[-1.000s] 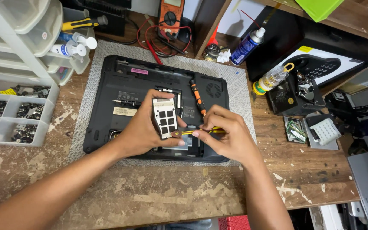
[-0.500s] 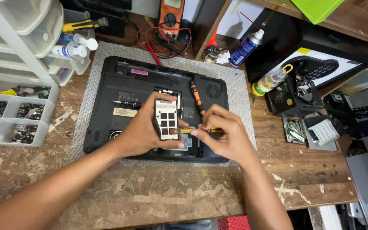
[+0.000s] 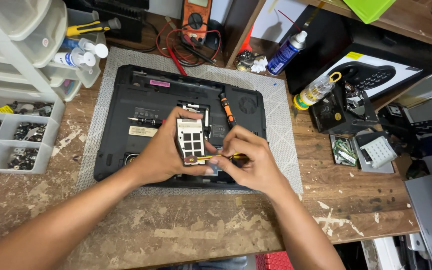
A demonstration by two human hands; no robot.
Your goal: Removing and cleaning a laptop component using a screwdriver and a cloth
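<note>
Two hands meet over an upturned black laptop [image 3: 141, 125]: left hand [image 3: 163, 152] fingers clasp a silver drive caddy [image 3: 190, 140], now raised a little from half a second back, seemingly coming free; right hand [image 3: 248, 162] fingers pinch a yellow screwdriver [image 3: 211, 157] against its lower edge. One orange screwdriver [image 3: 227, 110] lies at one o'clock, one grey mat [image 3: 281, 150] beneath, one parts tray [image 3: 6, 140] at nine o'clock on the table [image 3: 176, 235].

— What is worn on the arms?
— Nothing: both forearms are bare to the picture's edge.
— And the left hand [image 3: 163, 155] and right hand [image 3: 253, 160]?
— Bare too, gloveless, with short nails.
</note>
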